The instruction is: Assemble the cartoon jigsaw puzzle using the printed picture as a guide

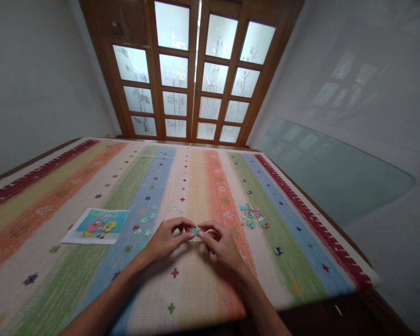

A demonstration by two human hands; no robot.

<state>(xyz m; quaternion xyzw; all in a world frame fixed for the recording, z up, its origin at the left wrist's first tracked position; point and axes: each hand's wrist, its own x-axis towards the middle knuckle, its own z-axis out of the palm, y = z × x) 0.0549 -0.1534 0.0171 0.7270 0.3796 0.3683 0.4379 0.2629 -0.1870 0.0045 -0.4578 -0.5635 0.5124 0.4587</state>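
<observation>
My left hand [170, 238] and my right hand [219, 240] meet fingertip to fingertip over the middle of the table. Both pinch small teal jigsaw puzzle pieces [195, 230] between thumb and fingers. Whether the pieces are joined is too small to tell, and the fingers hide part of them. Left of my left hand, several loose green and teal puzzle pieces [147, 219] lie spread on a blue stripe. A pair of pieces [172, 207] lies just beyond that hand. To the right of my right hand sits a heap of mixed-colour pieces [252, 215].
A printed cartoon picture [97, 227] lies flat at the left. The table wears a striped cloth [192, 294] with woven crosses and figures. Beyond its far edge stands a wooden door [192, 74] with glass panes; white walls [353, 70] flank it.
</observation>
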